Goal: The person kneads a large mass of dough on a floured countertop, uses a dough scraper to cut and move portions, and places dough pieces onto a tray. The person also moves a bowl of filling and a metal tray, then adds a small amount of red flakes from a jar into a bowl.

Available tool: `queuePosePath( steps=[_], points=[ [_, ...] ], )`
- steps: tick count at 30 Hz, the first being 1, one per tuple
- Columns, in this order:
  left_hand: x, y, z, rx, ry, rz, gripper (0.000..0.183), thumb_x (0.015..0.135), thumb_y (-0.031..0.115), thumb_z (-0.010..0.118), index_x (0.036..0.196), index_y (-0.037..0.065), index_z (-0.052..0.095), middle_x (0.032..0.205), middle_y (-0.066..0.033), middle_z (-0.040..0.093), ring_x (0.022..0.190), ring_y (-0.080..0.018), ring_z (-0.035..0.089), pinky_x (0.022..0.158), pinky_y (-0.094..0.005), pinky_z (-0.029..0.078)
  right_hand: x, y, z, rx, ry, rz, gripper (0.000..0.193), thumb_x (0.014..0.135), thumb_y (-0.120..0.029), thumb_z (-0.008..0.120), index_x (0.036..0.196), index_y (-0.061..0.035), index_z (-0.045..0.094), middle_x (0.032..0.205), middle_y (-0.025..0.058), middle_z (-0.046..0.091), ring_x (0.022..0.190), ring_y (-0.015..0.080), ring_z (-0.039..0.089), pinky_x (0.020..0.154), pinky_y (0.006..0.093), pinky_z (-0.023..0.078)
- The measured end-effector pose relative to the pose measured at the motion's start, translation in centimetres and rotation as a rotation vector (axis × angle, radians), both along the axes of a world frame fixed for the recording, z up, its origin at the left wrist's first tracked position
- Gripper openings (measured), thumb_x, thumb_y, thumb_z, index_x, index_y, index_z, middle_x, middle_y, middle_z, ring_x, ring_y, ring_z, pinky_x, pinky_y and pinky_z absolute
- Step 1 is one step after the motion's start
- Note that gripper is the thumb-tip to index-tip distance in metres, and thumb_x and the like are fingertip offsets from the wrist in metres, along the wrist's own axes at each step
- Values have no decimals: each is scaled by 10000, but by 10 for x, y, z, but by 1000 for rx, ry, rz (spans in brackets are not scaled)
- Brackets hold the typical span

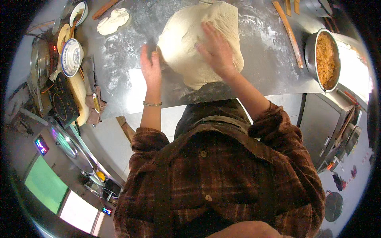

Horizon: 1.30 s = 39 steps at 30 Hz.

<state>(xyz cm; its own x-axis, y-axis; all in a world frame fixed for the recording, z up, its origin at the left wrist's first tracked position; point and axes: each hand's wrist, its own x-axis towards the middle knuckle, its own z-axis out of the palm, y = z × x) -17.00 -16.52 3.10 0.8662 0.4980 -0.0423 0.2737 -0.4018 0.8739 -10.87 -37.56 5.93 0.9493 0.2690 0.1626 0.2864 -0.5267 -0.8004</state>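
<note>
A large, thick slab of pale dough [180, 43] lies on the floured metal table [262, 67] in front of me. My right hand [217, 53] rests on the right part of the dough, palm down with its fingers stretched out and somewhat apart. Beside the dough's left edge is my left hand [151, 70], thumb apart from the fingers and nothing in it. Its fingertips come near the dough; whether they touch it I cannot tell. A smaller flat piece of dough [113, 22] sits at the far left.
To the right stands a metal bowl [310, 55] of orange-brown shredded food [327, 61]. A long wooden rolling pin [289, 35] lies left of it. Along the left edge are a knife [94, 79], a blue-and-white bowl [72, 57] and a black cooktop [61, 103].
</note>
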Motion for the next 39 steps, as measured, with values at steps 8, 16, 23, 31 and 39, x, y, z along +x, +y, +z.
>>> queuePosePath(
  steps=[8, 16, 23, 31, 39],
  points=[
    [-45, 32, -13, -645, 99, 268, 554, 851, 382, 492, 1260, 31, 365, 1254, -115, 408, 1141, -246, 423, 903, -395, 371, 20, 16, -42, -393, -160, 226, 733, 759, -418, 562, 1313, -45, 261, 1359, 150, 268, 1261, 304, 236, 1016, 432, 212],
    [-118, -15, -26, -1105, 148, 289, 459, 876, 332, 438, 1215, 26, 391, 1181, -116, 473, 1076, -224, 474, 877, -350, 404, 42, -31, 16, 68, 386, 542, 464, 846, -265, 478, 1223, 2, 426, 1255, 168, 431, 1181, 261, 390, 989, 316, 296],
    [-148, -52, -22, -1314, 135, 266, 433, 921, 302, 312, 1242, 13, 348, 1234, -124, 438, 1160, -203, 403, 932, -336, 357, 101, -13, 50, -129, 275, 465, 382, 894, -286, 398, 1143, -28, 529, 1108, 77, 561, 1020, 156, 507, 897, 263, 351],
    [-90, -62, -25, -1270, -214, 580, 557, 896, 378, 356, 1310, 16, 270, 1316, -128, 351, 1246, -201, 291, 1018, -371, 228, 172, 153, -73, -626, -179, 1311, 315, 864, -187, 430, 1146, -78, 519, 1187, 91, 507, 1091, 226, 470, 925, 303, 354],
    [-19, -73, -1, -1349, -452, 563, 492, 896, 355, 354, 1244, 9, 382, 1226, -82, 441, 1121, -182, 408, 970, -295, 290, 118, 133, -31, -643, -120, 1467, 276, 845, -222, 429, 1039, -68, 550, 927, 127, 587, 901, 271, 552, 779, 314, 425]
  ],
)
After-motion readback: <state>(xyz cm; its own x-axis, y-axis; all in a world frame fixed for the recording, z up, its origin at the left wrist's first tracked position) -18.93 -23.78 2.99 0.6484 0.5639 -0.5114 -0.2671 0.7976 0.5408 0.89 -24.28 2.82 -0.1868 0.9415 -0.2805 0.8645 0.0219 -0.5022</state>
